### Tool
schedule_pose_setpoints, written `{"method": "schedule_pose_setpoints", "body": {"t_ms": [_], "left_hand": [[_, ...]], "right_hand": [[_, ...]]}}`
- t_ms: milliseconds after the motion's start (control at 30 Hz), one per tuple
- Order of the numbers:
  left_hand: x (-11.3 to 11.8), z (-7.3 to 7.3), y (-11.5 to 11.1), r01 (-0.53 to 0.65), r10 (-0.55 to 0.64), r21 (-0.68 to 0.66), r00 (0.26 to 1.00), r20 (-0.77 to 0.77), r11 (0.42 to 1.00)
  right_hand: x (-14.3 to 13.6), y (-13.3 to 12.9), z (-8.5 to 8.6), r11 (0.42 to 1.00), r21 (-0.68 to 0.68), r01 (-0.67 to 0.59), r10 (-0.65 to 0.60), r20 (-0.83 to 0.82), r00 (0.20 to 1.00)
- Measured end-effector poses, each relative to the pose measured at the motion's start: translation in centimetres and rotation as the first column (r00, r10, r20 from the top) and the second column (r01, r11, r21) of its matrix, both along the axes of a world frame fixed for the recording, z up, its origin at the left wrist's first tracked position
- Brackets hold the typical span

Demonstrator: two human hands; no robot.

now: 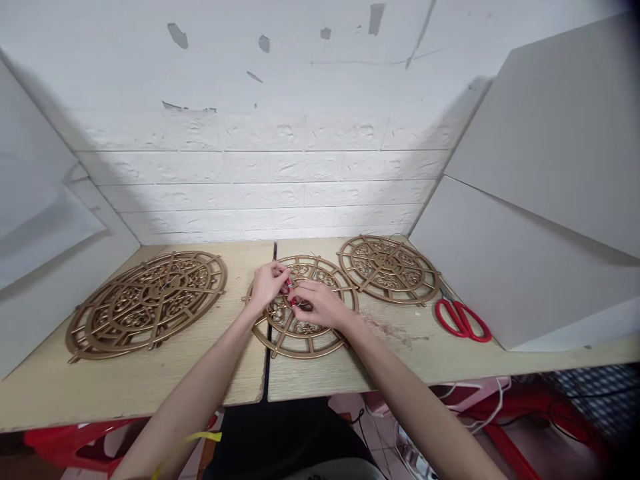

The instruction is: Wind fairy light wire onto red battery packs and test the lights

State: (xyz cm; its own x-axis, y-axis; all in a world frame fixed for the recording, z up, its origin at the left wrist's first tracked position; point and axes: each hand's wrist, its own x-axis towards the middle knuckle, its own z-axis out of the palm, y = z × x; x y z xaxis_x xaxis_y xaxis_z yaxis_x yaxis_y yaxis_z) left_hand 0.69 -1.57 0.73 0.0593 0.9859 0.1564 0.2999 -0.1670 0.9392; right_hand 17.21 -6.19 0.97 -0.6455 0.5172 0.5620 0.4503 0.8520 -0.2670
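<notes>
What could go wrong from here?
The small red item pinched between the left hand and right hand might slip and drop through the openings of the gold disc beneath.

A dropped piece could also end up in the dark gap between the two tabletop boards.

The red-handled scissors point toward the edge of the right-hand disc, so a nudge might scratch it.

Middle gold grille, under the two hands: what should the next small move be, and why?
Probably a slight, careful adjustment of the small red piece with the right hand while the left hand steadies it. Both hands' fingertips meet around that piece, over the centre of the gold grille. What the piece is looks too small to tell.
</notes>
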Motion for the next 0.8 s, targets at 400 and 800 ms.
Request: {"method": "schedule_pose_setpoints", "body": {"t_ms": [400,800], "left_hand": [[0.15,0.39,-0.32,-0.010,0.010,0.000,1.000,0.004,1.000],[-0.06,0.49,-0.32,0.020,-0.021,-0.007,0.998,-0.058,1.000]], "right_hand": [[-0.09,-0.08,0.18,1.000,-0.019,-0.001,0.000,-0.022,1.000],[-0.25,0.28,0.09,1.000,-0.009,0.022,-0.021,0.055,0.998]]}}
